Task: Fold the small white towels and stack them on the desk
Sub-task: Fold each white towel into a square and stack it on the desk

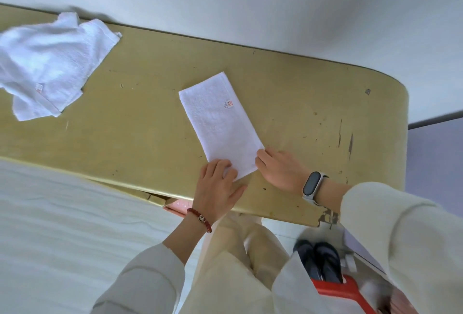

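A small white towel (218, 123), folded into a long narrow strip with a red label, lies in the middle of the yellow-gold desk (300, 103). My left hand (217, 184) pinches the strip's near left corner, fingers curled over the cloth. My right hand (279, 169) grips the near right corner at the towel's edge. A loose pile of unfolded white towels (50, 63) lies crumpled at the desk's far left.
A white wall runs behind the desk. A white bed surface (62, 238) lies below the desk's near edge on the left. Dark shoes (318, 261) and a red stool (343, 293) are on the floor at the lower right.
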The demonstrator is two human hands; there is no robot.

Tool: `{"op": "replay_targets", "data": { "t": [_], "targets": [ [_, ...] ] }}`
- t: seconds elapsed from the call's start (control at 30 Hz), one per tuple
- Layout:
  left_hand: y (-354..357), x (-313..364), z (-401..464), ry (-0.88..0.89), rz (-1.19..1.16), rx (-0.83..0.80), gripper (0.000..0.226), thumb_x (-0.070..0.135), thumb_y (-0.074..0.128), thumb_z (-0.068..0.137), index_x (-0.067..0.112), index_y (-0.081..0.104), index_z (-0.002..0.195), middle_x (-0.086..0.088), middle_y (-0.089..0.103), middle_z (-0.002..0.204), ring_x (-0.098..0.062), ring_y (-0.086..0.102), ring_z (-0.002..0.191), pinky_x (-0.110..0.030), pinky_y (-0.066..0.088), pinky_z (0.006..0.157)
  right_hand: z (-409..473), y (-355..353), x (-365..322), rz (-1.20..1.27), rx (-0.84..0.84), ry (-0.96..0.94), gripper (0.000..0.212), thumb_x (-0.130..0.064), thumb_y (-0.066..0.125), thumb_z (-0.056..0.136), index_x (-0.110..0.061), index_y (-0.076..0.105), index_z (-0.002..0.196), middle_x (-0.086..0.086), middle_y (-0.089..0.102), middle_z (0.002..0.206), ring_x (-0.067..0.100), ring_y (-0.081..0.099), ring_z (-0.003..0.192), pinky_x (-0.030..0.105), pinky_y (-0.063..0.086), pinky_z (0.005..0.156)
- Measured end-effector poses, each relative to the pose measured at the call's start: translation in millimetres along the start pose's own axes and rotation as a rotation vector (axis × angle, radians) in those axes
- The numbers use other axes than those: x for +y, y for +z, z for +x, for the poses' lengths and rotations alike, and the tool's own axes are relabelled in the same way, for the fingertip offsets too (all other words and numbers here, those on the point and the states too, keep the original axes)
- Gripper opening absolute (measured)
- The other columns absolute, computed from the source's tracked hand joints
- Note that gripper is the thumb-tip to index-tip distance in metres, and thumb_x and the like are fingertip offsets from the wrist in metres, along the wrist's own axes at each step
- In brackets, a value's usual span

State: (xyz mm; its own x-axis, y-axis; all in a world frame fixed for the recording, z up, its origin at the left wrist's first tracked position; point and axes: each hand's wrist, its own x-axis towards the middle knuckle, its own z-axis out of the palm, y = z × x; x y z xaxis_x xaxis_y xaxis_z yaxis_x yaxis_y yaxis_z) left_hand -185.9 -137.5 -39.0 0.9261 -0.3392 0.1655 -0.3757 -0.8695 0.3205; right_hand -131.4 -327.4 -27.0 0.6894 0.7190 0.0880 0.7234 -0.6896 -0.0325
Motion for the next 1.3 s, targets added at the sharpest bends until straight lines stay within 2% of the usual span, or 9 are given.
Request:
{"op": "replay_targets", "data": {
  "t": [0.2,0.3,0.47,0.57,0.7,0.83,1.03,1.13,1.3],
  "targets": [
    [1.2,13.9,16.2,-0.155,0.145,-0.004,0.035,0.046,0.051,0.078,0.012,0.058,0.071,-0.006,0.062,0.086,-0.027,0.058,0.075,-0.034,0.039,0.071,-2.6,1.3,1.0,0.085,-0.064,0.079,0.023,0.0,0.029,0.064,-0.008,0.047,0.052,0.005,0.05,0.059,0.017,0.028,0.038,0.021,0.0,0.041],
    [2.6,14.4,22.2,-0.115,0.235,-0.015,0.032,0.041,0.049,0.082,0.015,0.06,0.067,-0.003,0.065,0.086,-0.025,0.059,0.071,-0.032,0.044,0.063,-6.7,4.1,0.1,0.128,-0.088,0.128,0.017,0.001,0.035,0.064,-0.007,0.046,0.055,0.007,0.049,0.062,0.019,0.036,0.037,0.019,-0.007,0.044],
    [0.1,0.3,13.4,0.092,0.162,0.063,0.016,0.024,0.057,0.081,0.012,0.063,0.073,-0.004,0.064,0.083,-0.025,0.06,0.076,-0.033,0.048,0.065,-12.4,7.7,1.5,0.129,-0.092,0.126,0.025,0.006,0.073,0.054,-0.005,0.051,0.06,0.008,0.053,0.069,0.02,0.044,0.044,0.023,0.025,0.029],
    [0.1,-10.9,-0.5,0.185,0.127,0.067,0.013,0.011,0.063,0.079,0.007,0.065,0.091,-0.008,0.063,0.091,-0.026,0.054,0.094,-0.038,0.048,0.084,-8.0,1.5,-1.1,0.026,-0.034,0.062,0.018,0.009,0.043,0.064,-0.008,0.044,0.057,0.008,0.042,0.067,0.017,0.04,0.04,0.018,0.014,0.035],
    [0.3,-11.6,-5.5,0.126,0.105,0.062,0.015,0.011,0.064,0.079,0.006,0.064,0.093,-0.008,0.057,0.096,-0.026,0.052,0.098,-0.038,0.048,0.086,5.3,-6.8,-6.4,-0.022,-0.028,0.083,0.038,0.012,0.019,0.066,-0.011,0.044,0.049,0.004,0.046,0.055,0.013,0.026,0.034,0.017,0.006,0.041],
    [-7.4,5.6,5.8,-0.115,0.111,-0.041,0.035,0.044,0.057,0.078,0.009,0.058,0.077,-0.007,0.058,0.084,-0.028,0.053,0.085,-0.038,0.048,0.08,7.1,-4.4,-5.0,0.152,-0.074,0.197,0.016,0.002,0.062,0.058,-0.005,0.047,0.06,0.009,0.051,0.061,0.018,0.02,0.034,0.016,-0.002,0.041],
    [-10.6,9.8,19.8,-0.239,0.105,0.04,0.01,0.013,0.051,0.073,0.014,0.061,0.071,0.0,0.062,0.077,-0.023,0.052,0.08,-0.037,0.04,0.083,2.3,-12.2,-5.2,0.379,0.058,0.246,0.004,-0.016,0.032,0.076,-0.013,0.032,0.079,0.007,0.052,0.07,0.016,0.022,0.039,0.022,0.021,0.034],
    [-22.4,4.8,14.5,-0.167,-0.025,0.036,0.019,0.015,0.048,0.077,0.014,0.067,0.078,0.003,0.067,0.075,-0.02,0.064,0.076,-0.029,0.039,0.082,-3.7,-13.3,-5.1,0.407,0.077,0.254,0.014,-0.005,0.046,0.078,-0.013,0.038,0.086,0.009,0.057,0.077,0.018,0.036,0.045,0.024,0.029,0.036],
    [-43.9,-3.7,15.9,-0.14,-0.143,-0.002,0.024,0.023,0.047,0.084,0.009,0.065,0.077,0.001,0.069,0.072,-0.02,0.066,0.068,-0.023,0.039,0.073,-10.1,-13.9,-5.8,0.343,0.006,0.262,0.051,0.015,0.074,0.054,-0.004,0.053,0.096,0.012,0.064,0.084,0.026,0.063,0.063,0.024,0.049,0.05]
  ]
}}
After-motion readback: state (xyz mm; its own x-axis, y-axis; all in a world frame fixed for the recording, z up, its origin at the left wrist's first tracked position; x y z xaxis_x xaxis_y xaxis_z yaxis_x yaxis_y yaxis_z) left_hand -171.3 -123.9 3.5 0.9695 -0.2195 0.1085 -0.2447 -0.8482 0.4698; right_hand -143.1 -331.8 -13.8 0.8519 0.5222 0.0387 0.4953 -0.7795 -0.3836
